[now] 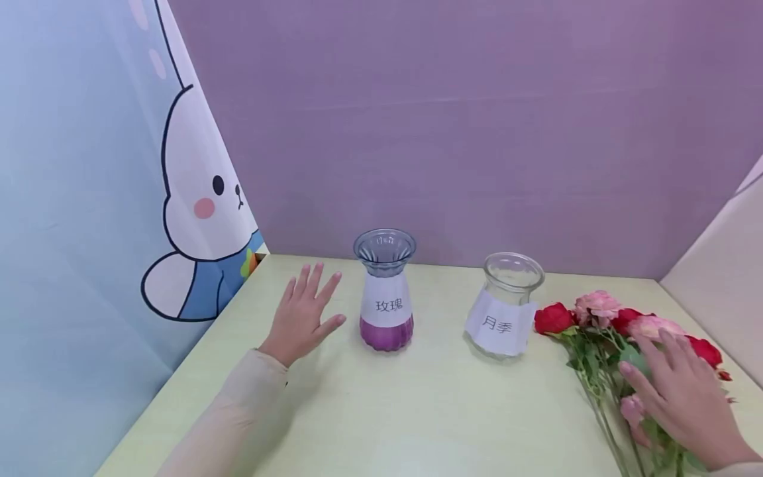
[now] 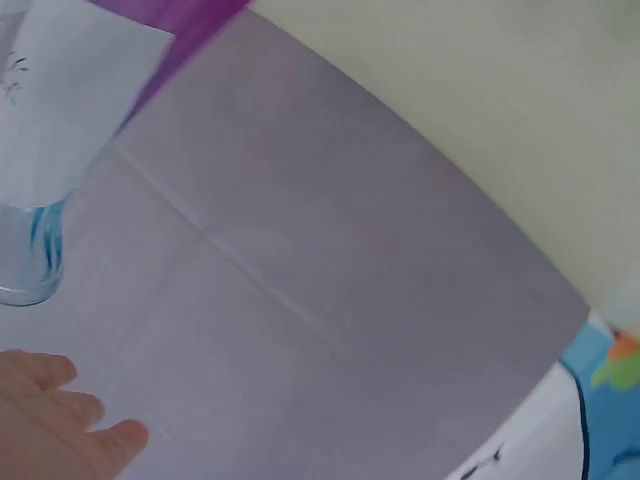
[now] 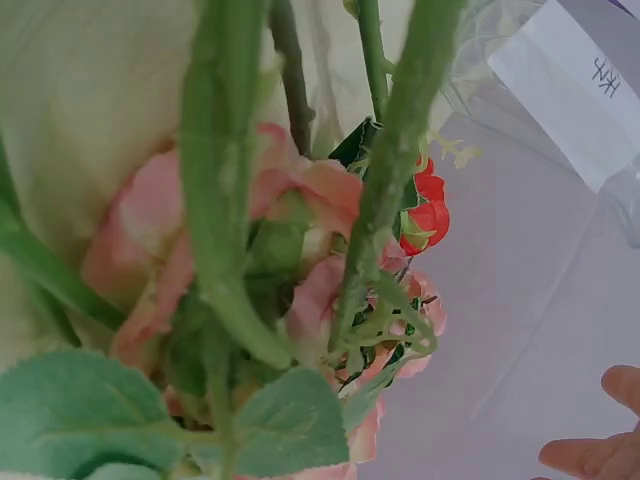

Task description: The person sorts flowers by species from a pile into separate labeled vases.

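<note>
My left hand (image 1: 302, 318) hovers with spread, straight fingers just left of a glass vase (image 1: 386, 336). That vase has a bluish flared rim, a purple lower part and a white paper label (image 1: 384, 301) reading 玫瑰. Over at the right, my right hand (image 1: 685, 397), fingers extended, is above a pile of artificial flowers, overlapping their stems and leaves in the head view. Red roses (image 1: 554, 318) and ruffled pink flowers (image 1: 597, 307) make up the pile. In the right wrist view, pink petals (image 3: 325, 190) and green stems (image 3: 400, 150) fill the near side, and the fingertips (image 3: 585, 455) show at lower right.
A clear glass vase (image 1: 514, 271) with a paper label (image 1: 499, 324) reading 月季 stands between the purple vase and the flowers. The pale yellow table (image 1: 381, 411) meets a purple backdrop (image 1: 465, 132) behind. A blue curtain with a cartoon rabbit (image 1: 203, 165) hangs at the left.
</note>
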Available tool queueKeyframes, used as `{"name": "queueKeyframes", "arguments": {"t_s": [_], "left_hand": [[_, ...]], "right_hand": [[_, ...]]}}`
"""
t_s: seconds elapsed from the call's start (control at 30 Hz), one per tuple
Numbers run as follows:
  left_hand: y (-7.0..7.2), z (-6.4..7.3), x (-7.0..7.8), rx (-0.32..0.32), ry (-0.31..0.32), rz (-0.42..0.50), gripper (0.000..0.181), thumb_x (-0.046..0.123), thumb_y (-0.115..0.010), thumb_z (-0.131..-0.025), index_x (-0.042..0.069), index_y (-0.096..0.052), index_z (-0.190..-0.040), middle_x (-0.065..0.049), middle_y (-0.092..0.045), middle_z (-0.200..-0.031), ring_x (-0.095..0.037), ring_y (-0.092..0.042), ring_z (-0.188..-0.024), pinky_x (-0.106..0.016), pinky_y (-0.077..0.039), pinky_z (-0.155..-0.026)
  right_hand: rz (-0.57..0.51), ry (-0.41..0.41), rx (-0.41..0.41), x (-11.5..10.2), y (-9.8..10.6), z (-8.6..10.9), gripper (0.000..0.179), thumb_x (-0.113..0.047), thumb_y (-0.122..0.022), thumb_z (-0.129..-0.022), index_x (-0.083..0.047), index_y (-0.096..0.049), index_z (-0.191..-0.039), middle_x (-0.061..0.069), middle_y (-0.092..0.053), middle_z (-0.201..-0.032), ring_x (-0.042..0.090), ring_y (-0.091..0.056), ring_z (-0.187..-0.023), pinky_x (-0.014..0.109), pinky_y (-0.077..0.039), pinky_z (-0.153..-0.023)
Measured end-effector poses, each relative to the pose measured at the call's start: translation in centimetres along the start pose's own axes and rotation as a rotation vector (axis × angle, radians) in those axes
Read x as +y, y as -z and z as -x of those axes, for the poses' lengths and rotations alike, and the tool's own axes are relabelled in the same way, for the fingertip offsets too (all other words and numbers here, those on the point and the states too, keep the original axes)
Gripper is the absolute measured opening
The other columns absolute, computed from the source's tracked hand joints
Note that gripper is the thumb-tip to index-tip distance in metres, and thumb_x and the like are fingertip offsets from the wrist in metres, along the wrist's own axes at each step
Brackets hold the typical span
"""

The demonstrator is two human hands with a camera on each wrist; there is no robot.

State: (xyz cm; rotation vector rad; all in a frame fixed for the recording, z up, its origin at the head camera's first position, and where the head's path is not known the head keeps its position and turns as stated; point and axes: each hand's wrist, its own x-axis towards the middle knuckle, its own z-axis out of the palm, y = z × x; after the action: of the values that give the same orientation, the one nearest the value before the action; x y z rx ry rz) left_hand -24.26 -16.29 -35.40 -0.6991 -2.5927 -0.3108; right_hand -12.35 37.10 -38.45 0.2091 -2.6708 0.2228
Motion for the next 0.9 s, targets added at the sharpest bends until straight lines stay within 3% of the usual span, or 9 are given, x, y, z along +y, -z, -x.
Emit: {"name": "queueKeyframes", "arguments": {"t_s": [0.1,0.17,0.27,0.4,0.5,0.63,0.77,0.83,0.9], "left_hand": [[-0.1,-0.4,0.6,0.01,0.074,0.222,0.097,0.076,-0.02,-0.088,0.002,-0.023,-0.151,-0.022,-0.018,-0.156,-0.042,-0.008,-0.143,-0.06,-0.013,-0.112],[-0.2,-0.8,1.0,0.003,0.139,0.418,0.092,0.069,-0.034,-0.091,0.002,-0.016,-0.152,-0.02,-0.015,-0.157,-0.04,-0.008,-0.144,-0.06,-0.012,-0.113],[-0.5,-1.5,1.7,-0.013,0.247,0.679,0.084,0.044,-0.054,-0.096,0.005,-0.007,-0.154,-0.018,-0.014,-0.158,-0.036,-0.01,-0.144,-0.058,-0.014,-0.113],[-0.7,-2.7,2.6,0.013,0.331,0.914,0.081,0.017,-0.059,-0.095,0.005,-0.004,-0.153,-0.022,-0.022,-0.154,-0.036,-0.019,-0.142,-0.056,-0.021,-0.112],[-0.9,-3.6,3.2,0.034,0.378,1.016,0.08,0.014,-0.06,-0.094,0.003,-0.007,-0.153,-0.023,-0.025,-0.152,-0.035,-0.022,-0.141,-0.054,-0.022,-0.113],[-1.1,-4.6,4.0,0.025,0.473,1.076,0.079,0.014,-0.062,-0.093,0.005,-0.012,-0.153,-0.022,-0.027,-0.152,-0.034,-0.024,-0.141,-0.054,-0.021,-0.113],[-1.5,-5.3,4.5,-0.019,0.575,1.122,0.081,0.016,-0.065,-0.091,0.009,-0.015,-0.154,-0.021,-0.027,-0.153,-0.036,-0.024,-0.141,-0.053,-0.024,-0.112],[-1.7,-5.7,4.6,-0.035,0.613,1.156,0.081,0.016,-0.066,-0.091,0.012,-0.016,-0.154,-0.021,-0.027,-0.153,-0.038,-0.024,-0.14,-0.054,-0.025,-0.111],[-1.8,-6.0,4.6,-0.041,0.641,1.186,0.081,0.016,-0.068,-0.09,0.013,-0.018,-0.154,-0.021,-0.028,-0.153,-0.04,-0.024,-0.14,-0.056,-0.024,-0.111]], "right_hand": [[-0.078,0.009,0.055,0.0,0.1,-0.1,0.055,-0.028,-0.044,-0.103,0.013,-0.035,-0.138,0.04,-0.034,-0.132,0.055,-0.017,-0.133,0.059,0.003,-0.113],[-0.141,-0.037,0.051,-0.1,0.3,0.0,0.053,-0.025,-0.043,-0.103,0.012,-0.033,-0.139,0.042,-0.033,-0.134,0.058,-0.02,-0.129,0.066,-0.002,-0.109],[-0.237,-0.104,0.034,-0.1,0.5,-0.2,0.052,-0.021,-0.042,-0.103,0.012,-0.03,-0.141,0.043,-0.034,-0.132,0.062,-0.032,-0.116,0.077,-0.019,-0.093],[-0.35,-0.138,0.023,-0.3,0.5,-0.3,0.047,-0.016,-0.038,-0.104,0.012,-0.031,-0.142,0.042,-0.04,-0.128,0.055,-0.043,-0.102,0.071,-0.034,-0.074],[-0.413,-0.188,-0.007,-0.4,0.5,-0.3,0.047,-0.017,-0.034,-0.104,0.009,-0.03,-0.144,0.043,-0.039,-0.132,0.059,-0.044,-0.104,0.07,-0.037,-0.071],[-0.43,-0.279,-0.076,-0.3,0.5,-0.3,0.051,-0.024,-0.03,-0.105,0.008,-0.029,-0.144,0.043,-0.04,-0.131,0.064,-0.044,-0.102,0.07,-0.04,-0.068],[-0.479,-0.36,-0.179,-0.3,0.8,-0.5,0.057,-0.033,-0.029,-0.105,0.01,-0.032,-0.142,0.037,-0.054,-0.119,0.035,-0.067,-0.085,0.05,-0.053,-0.063],[-0.566,-0.428,-0.274,-0.2,1.1,-0.7,0.066,-0.041,-0.028,-0.104,0.013,-0.03,-0.141,0.033,-0.059,-0.115,0.02,-0.069,-0.077,0.04,-0.056,-0.062],[-0.682,-0.523,-0.381,-0.1,1.3,-1.1,0.076,-0.048,-0.029,-0.102,0.018,-0.027,-0.139,0.029,-0.064,-0.107,0.016,-0.069,-0.075,0.034,-0.058,-0.065]]}}
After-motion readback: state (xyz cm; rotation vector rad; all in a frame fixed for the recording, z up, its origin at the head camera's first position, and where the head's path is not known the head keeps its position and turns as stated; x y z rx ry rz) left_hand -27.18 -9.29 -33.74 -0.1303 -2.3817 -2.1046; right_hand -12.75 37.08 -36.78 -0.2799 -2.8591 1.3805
